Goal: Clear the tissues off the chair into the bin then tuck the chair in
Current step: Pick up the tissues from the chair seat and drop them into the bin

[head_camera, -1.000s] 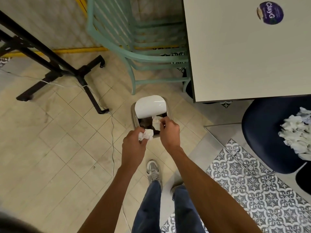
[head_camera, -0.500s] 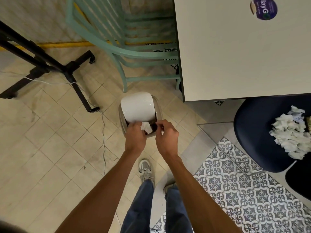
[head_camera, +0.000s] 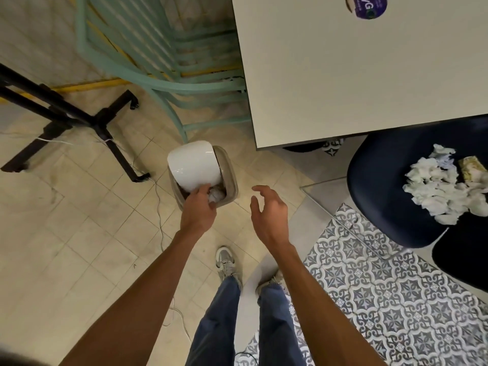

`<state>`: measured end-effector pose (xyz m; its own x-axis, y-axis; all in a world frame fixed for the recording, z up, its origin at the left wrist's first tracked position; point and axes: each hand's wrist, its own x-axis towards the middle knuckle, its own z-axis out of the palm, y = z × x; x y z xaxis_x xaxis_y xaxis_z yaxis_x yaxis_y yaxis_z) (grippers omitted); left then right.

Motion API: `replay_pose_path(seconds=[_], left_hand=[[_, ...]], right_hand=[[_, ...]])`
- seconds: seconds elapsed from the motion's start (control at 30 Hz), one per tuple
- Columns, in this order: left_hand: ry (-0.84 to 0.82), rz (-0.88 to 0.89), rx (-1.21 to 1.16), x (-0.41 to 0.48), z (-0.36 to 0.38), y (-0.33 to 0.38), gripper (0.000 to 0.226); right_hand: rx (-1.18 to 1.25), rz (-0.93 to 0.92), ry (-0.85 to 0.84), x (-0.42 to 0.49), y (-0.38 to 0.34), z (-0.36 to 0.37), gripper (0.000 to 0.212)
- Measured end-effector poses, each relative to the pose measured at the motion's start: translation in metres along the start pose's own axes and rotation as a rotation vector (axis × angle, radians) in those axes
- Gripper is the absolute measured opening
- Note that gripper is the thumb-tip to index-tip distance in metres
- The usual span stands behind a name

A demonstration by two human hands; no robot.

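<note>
The right hand (head_camera: 269, 210) has pulled away from the bin (head_camera: 227, 175) since a moment ago and now hangs empty, fingers spread, while the left hand (head_camera: 199, 210) has pushed down to the opening under the white swing lid (head_camera: 194, 163), fingers curled around a crumpled tissue (head_camera: 217, 196) at the rim. Further right, the remaining tissues (head_camera: 441, 191) lie heaped on the navy chair (head_camera: 380, 186), well apart from both hands. The free right hand is the nearer one, so I'd expect it to reach that way.
</note>
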<state>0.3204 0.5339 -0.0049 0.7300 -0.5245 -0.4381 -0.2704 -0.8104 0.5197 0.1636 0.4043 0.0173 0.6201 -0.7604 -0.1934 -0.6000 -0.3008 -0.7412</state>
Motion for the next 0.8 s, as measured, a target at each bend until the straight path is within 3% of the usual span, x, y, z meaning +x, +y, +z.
replay_pose_path(seconds=[0.13, 0.43, 0.8], left_hand=[[0.019, -0.025, 0.047, -0.03, -0.005, 0.028, 0.052], [0.053, 0.122, 0.057, -0.108, 0.012, 0.149, 0.045], [-0.083, 0.425, 0.136, -0.147, 0.098, 0.339, 0.043]], right_hand=[[-0.068, 0.001, -0.047, -0.019, 0.02, -0.044, 0.03], [-0.174, 0.031, 0.03, -0.059, 0.07, -0.179, 0.034], [-0.197, 0.22, 0.28, -0.072, 0.151, -0.334, 0.033]])
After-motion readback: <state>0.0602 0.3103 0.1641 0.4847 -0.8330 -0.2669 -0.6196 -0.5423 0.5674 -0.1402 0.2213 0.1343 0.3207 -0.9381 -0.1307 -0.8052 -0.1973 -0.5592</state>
